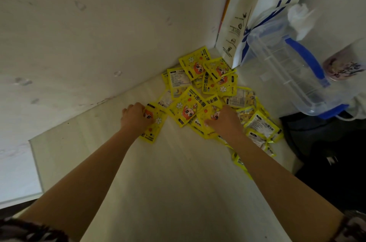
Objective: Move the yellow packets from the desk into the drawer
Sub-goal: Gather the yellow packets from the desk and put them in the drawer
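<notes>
Many yellow packets [200, 95] are heaped at the table's [168, 182] far corner. One packet is pinched by the left grip [136, 115]; the right grip [224, 120] is curled into the pile. Slippery overlapping packets could be spilled over the table's right edge.

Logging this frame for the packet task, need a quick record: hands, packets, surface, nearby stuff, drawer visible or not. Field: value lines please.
left hand: fingers curled on one yellow packet at the left edge of the pile
right hand: resting on the pile, grip hidden
packets: many, overlapping, in the corner against the wall
surface: pale desk
nearby: white coffee bag and clear jug with blue handle, right of the pile
drawer: not in view
progress: packets on the desk, none lifted clear
</notes>
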